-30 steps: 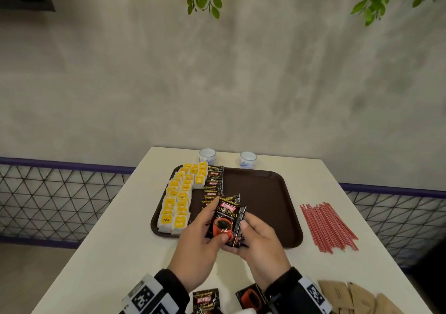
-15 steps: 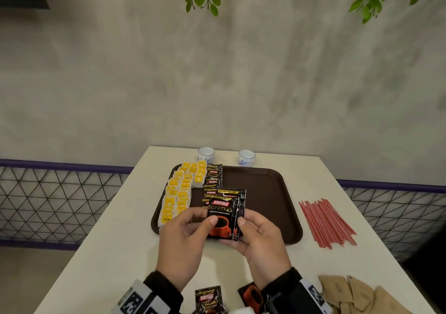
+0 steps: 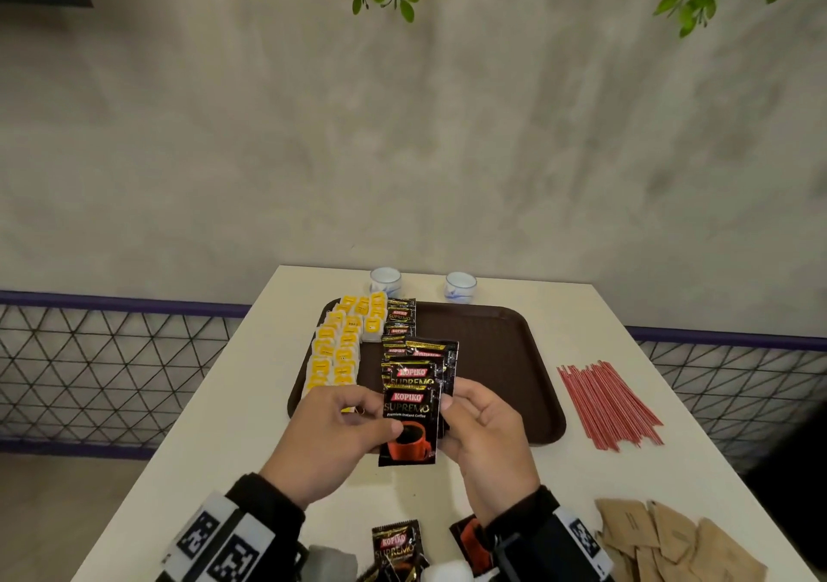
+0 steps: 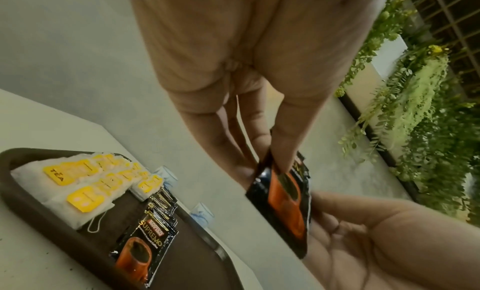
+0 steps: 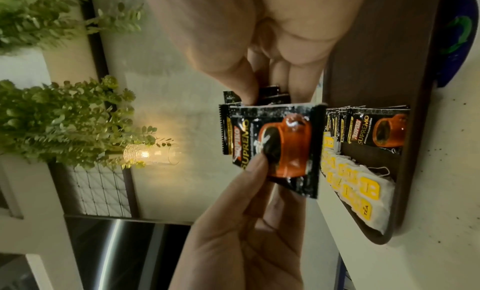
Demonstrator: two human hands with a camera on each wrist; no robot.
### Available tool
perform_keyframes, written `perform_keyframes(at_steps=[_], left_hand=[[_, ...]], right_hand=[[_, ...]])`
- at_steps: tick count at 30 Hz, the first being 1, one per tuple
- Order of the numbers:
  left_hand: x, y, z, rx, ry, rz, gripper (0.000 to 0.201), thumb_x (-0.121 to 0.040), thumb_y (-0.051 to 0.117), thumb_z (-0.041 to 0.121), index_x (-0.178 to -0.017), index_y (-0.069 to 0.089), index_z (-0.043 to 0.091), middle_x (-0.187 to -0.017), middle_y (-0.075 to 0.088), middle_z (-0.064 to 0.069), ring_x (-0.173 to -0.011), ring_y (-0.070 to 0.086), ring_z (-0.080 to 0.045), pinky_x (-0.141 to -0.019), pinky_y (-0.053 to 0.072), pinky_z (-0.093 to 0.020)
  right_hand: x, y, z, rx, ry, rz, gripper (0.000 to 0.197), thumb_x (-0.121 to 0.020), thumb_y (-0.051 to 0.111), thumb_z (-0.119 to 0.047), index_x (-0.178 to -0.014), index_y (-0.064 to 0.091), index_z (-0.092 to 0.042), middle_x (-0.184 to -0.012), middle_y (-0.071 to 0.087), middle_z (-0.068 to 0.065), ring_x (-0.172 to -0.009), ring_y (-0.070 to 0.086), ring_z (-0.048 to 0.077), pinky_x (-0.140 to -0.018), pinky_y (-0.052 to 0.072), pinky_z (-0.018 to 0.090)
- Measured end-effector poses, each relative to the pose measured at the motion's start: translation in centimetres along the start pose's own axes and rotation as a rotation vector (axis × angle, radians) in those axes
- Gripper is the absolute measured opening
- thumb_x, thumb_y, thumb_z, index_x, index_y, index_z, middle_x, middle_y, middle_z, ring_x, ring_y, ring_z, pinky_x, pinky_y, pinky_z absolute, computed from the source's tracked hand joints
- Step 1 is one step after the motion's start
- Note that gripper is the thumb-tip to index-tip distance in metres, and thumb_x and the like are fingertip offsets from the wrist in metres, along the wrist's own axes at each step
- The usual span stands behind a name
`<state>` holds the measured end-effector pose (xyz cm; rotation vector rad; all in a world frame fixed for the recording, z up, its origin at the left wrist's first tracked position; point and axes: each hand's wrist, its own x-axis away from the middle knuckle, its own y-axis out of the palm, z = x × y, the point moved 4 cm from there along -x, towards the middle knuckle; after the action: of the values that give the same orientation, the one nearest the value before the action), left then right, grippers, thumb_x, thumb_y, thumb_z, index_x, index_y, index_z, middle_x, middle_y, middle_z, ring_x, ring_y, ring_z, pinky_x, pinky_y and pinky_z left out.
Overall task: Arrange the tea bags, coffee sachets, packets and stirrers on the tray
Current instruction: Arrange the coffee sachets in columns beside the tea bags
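Observation:
Both hands hold a fanned stack of black coffee sachets (image 3: 409,407) just above the near edge of the brown tray (image 3: 501,357). My left hand (image 3: 340,429) pinches the front sachet (image 5: 272,148) with thumb on its face. My right hand (image 3: 483,429) grips the sachets behind it (image 4: 283,202). On the tray's left side lie rows of yellow-tagged tea bags (image 3: 344,344) and a column of coffee sachets (image 3: 400,317). Red stirrers (image 3: 608,402) lie on the table right of the tray. Brown paper packets (image 3: 671,541) sit at the near right.
Two small white cups (image 3: 385,280) (image 3: 461,287) stand behind the tray. Two loose coffee sachets (image 3: 396,550) (image 3: 470,541) lie on the white table (image 3: 215,425) near my wrists. A wall rises behind the table, with mesh railing at both sides.
The sachets in my hands have turned upright and fanned out lengthwise. The front one has slid down toward me under my left thumb.

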<state>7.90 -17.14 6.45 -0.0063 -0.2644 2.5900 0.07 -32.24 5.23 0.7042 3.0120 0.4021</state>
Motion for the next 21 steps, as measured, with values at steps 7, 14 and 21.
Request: perform_keyframes(at_steps=[7, 14, 21], left_hand=[[-0.4, -0.3, -0.4, 0.088, -0.019, 0.117, 0.025, -0.069, 0.080, -0.001, -0.077, 0.058, 0.007, -0.079, 0.063, -0.020, -0.083, 0.068, -0.040, -0.058, 0.054, -0.026], [-0.9, 0.1, -0.7, 0.086, -0.059, 0.094, 0.029, -0.070, 0.081, 0.004, -0.093, 0.066, 0.014, -0.085, 0.065, -0.012, -0.077, 0.068, -0.022, -0.060, 0.055, -0.027], [-2.7, 1.0, -0.8, 0.007, -0.026, 0.043, 0.026, -0.070, 0.082, 0.010, -0.088, 0.073, 0.026, -0.083, 0.071, -0.001, -0.073, 0.069, -0.006, -0.066, 0.058, -0.025]], right_hand=[[0.0, 0.7, 0.1, -0.091, 0.061, -0.029, 0.022, -0.097, 0.047, -0.005, -0.111, 0.064, -0.002, -0.105, 0.072, 0.019, -0.101, 0.068, 0.035, -0.089, 0.054, 0.047], [-0.4, 0.6, -0.3, 0.220, -0.076, -0.055, 0.029, -0.089, 0.060, 0.004, -0.111, 0.063, -0.015, -0.102, 0.075, 0.000, -0.100, 0.070, 0.015, -0.087, 0.056, 0.032], [-2.2, 0.0, -0.6, 0.347, -0.090, -0.022, 0.035, -0.087, 0.060, 0.008, -0.108, 0.065, -0.020, -0.100, 0.075, -0.004, -0.098, 0.069, 0.011, -0.088, 0.055, 0.032]])
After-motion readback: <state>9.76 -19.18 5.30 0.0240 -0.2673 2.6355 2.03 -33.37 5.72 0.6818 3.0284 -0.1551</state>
